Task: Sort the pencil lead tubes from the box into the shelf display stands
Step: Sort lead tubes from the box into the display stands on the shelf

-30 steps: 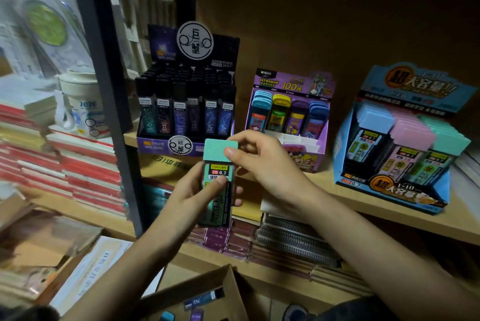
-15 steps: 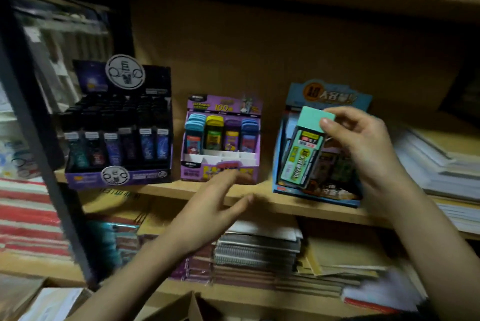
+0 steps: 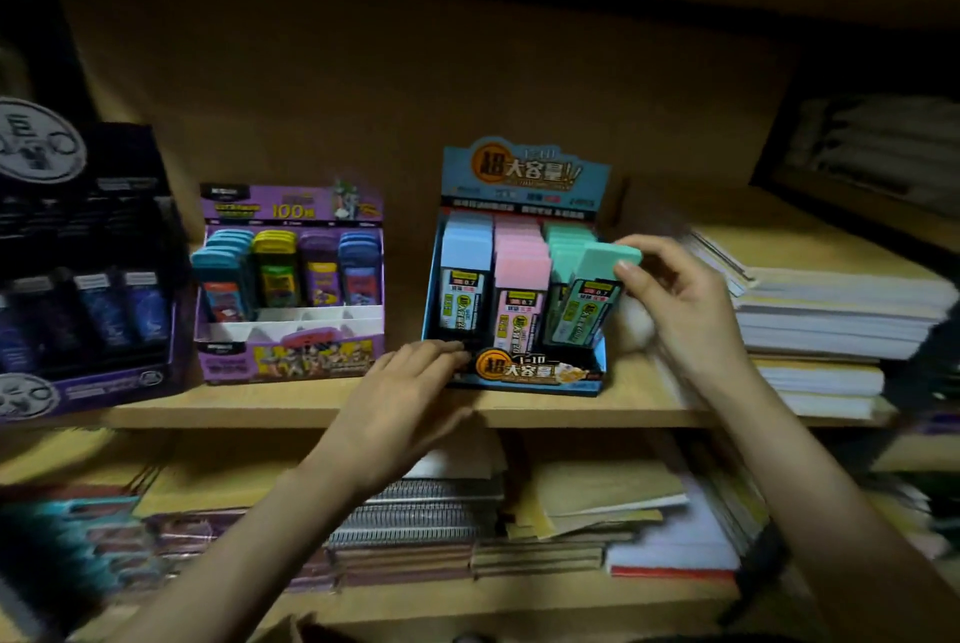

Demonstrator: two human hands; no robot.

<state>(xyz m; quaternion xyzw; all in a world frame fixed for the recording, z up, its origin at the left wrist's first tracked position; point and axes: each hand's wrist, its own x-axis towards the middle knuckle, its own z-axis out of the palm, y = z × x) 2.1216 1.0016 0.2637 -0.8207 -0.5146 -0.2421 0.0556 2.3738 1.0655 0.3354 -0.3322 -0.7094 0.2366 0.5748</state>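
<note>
A blue display stand on the wooden shelf holds rows of blue, pink and green-capped lead tubes. My right hand pinches the mint cap of a green lead tube, which leans tilted at the front of the stand's right, green row. My left hand lies with straight fingers against the stand's lower left front corner. A purple display stand with blue, yellow and purple tubes sits to the left. A dark display stand with black tubes is at the far left.
Stacks of notebooks fill the shelf right of the blue stand. Spiral notebooks and paper pads lie on the shelf below. The wooden shelf edge runs across the middle. Another shelf board hangs above.
My right hand carried the green tube from in front of me to the blue stand's right row. My left hand let go of it and moved to the stand's front corner. The view shifted right.
</note>
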